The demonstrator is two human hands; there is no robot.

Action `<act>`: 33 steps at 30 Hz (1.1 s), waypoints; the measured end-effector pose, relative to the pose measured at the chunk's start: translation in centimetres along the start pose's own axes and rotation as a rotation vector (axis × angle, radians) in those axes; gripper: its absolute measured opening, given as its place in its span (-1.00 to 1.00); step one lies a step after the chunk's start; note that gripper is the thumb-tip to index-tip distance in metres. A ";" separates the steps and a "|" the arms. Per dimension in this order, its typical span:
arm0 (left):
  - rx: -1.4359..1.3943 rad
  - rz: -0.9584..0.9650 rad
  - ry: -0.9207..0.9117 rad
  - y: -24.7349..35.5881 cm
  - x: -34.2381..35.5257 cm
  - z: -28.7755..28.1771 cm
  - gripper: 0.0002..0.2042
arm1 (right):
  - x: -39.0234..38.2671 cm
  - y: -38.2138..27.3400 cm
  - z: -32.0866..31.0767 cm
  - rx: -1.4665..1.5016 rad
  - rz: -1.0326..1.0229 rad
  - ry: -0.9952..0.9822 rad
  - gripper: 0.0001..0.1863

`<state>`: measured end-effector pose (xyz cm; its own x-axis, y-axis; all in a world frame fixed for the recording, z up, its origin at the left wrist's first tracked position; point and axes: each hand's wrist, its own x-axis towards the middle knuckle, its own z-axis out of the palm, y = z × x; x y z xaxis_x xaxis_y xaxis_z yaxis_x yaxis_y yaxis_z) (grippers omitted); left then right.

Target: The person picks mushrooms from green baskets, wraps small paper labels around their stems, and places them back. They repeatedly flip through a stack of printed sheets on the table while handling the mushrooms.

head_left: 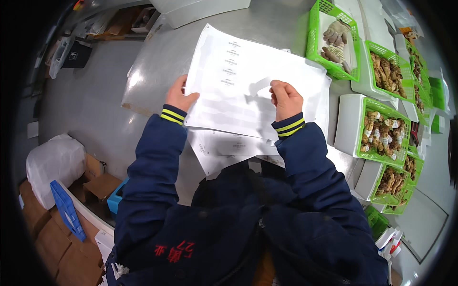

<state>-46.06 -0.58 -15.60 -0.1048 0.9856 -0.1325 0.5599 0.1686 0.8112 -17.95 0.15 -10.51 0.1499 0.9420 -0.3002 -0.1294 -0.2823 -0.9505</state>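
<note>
Now holding white label sheet (238, 81) above steel bench (157, 62), raised and tilted. Left hand (179, 95) pinching sheet's left edge, grip closed on paper. Right hand (285, 99) clenched on small peeled label near sheet's middle. More white sheets (224, 148) lying flat beneath, on bench. Green baskets (381, 136) of brown mushrooms lined along right side, well apart from hands.

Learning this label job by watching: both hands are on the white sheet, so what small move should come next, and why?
Probably peel the label free: the right hand pinches a small lifted flap at the middle of the white label sheet, while the left hand steadies the sheet's left edge. More sheets lie beneath on the metal table.
</note>
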 end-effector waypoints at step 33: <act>-0.181 0.520 -0.367 34.5 -11.9 28.2 -0.91 | -7.2 -11.0 -39.1 -0.575 -0.509 0.093 -0.86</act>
<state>-2.32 -6.19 -2.15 0.4471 0.8830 0.1427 0.3112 -0.3032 0.9007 20.70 -10.63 -1.03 0.1390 0.9691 0.2038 0.5031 0.1082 -0.8574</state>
